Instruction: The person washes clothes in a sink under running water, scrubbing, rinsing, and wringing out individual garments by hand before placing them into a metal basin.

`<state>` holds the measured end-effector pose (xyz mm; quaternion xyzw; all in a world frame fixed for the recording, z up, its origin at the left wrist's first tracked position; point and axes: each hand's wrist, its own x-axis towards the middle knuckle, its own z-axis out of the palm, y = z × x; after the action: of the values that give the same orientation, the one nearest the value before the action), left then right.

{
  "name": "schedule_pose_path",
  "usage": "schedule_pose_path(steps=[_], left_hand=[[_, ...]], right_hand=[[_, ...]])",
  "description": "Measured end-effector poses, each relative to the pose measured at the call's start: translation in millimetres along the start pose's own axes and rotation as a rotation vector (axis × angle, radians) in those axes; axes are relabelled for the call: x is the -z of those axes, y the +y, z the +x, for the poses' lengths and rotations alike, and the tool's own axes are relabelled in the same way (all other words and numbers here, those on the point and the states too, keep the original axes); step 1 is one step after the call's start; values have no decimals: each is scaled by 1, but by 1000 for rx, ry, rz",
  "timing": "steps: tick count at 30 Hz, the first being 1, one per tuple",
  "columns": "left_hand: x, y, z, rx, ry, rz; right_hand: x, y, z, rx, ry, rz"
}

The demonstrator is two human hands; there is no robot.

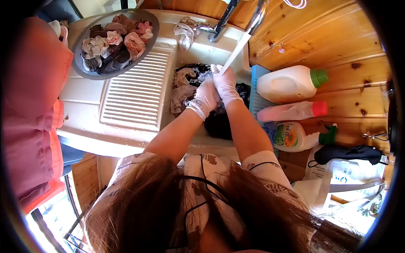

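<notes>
My left hand (205, 97) and my right hand (225, 83), both in thin white gloves, are together over the sink basin (244, 59). Their fingers look closed against each other, and whatever they grip is hidden or too small to name. Running water (234, 54) pours from the tap spout (255, 23) onto my right hand. Below and around the hands lie wet clothes: a beige cloth (181, 96) on the left and a black cloth (218, 125) nearer me. Some white suds show beside the fingers.
A grey basin of wrung clothes (78, 63) stands left of the sink, beside the ribbed washboard (133, 90). On the right are a white jug (287, 84), a pink bottle (289, 111) and a spray bottle (291, 136). Orange fabric (57, 135) hangs at far left.
</notes>
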<state>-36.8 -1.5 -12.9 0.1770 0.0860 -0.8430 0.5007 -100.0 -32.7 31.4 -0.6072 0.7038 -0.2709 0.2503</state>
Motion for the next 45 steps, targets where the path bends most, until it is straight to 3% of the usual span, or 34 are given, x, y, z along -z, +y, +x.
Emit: schedule_pose_path(steps=[2, 3, 5, 7, 9, 10, 11, 13, 15, 16, 18, 21, 23, 24, 27, 28, 29, 30, 33, 34, 35, 37, 38, 41, 42, 45], left_hand=[[19, 6, 11, 35, -57, -38], [7, 12, -4, -32, 11, -74], [99, 33, 65, -301, -724, 525], [57, 36, 40, 21, -774, -122], [18, 27, 8, 47, -310, -47], [8, 18, 0, 64, -74, -10], [5, 12, -3, 80, 159, 28], [16, 9, 5, 14, 227, 62], [26, 15, 2, -8, -102, 8], [46, 19, 20, 45, -202, -60], [54, 35, 32, 172, -394, -179], [24, 15, -1, 125, 40, -42], [11, 8, -18, 88, 326, 58], [20, 8, -15, 93, 200, 255], [14, 18, -28, 60, 114, 108], [-3, 20, -33, 81, 234, 69], [35, 16, -4, -203, -212, 634], [73, 12, 25, -691, -514, 1007], [36, 26, -18, -727, -183, 1956], [17, 30, -40, -685, -84, 2210], [-7, 33, -62, -618, -28, 2358], [-12, 39, -64, -540, -99, 2359], [-10, 39, -62, -612, -130, 2478], [10, 30, -45, -28, 63, 449], [9, 32, -50, 46, 271, 424], [24, 43, -47, -15, 329, 649]], right_hand=[[-1, -10, -13, 7, -12, 159], [-5, -8, -18, 125, -45, -4], [14, -56, -70, 486, -22, -45], [-1, -38, -65, 347, 22, -128], [-1, -42, -48, 180, -4, -241], [-23, 0, -13, 160, 29, -263], [-13, -7, -4, -106, 3, -93], [-13, -5, -1, -110, 2, -54], [-22, 5, -19, 144, 67, -83], [-9, -25, -49, 56, 42, 102], [-13, -40, -82, 220, 53, 114], [-25, -3, -37, 319, 81, -233], [-21, 6, -4, -88, 51, -71], [-20, 5, -6, -134, 8, 76], [-10, 1, -36, -268, -127, 504], [-12, 1, -55, -43, -33, 388], [-17, -2, -73, 182, 60, 268], [-8, -23, -82, 527, 179, -65], [-1, -40, -81, 190, 99, 12], [-10, -28, -75, 291, 168, 11], [-11, -28, -70, 302, 168, 3], [-13, -26, -69, 304, 161, -15], [-14, -24, -67, 220, 120, 16], [-20, -19, -55, -24, 5, 120], [-21, -21, -53, -93, -39, 209], [-26, -10, -48, -305, -330, 856]])
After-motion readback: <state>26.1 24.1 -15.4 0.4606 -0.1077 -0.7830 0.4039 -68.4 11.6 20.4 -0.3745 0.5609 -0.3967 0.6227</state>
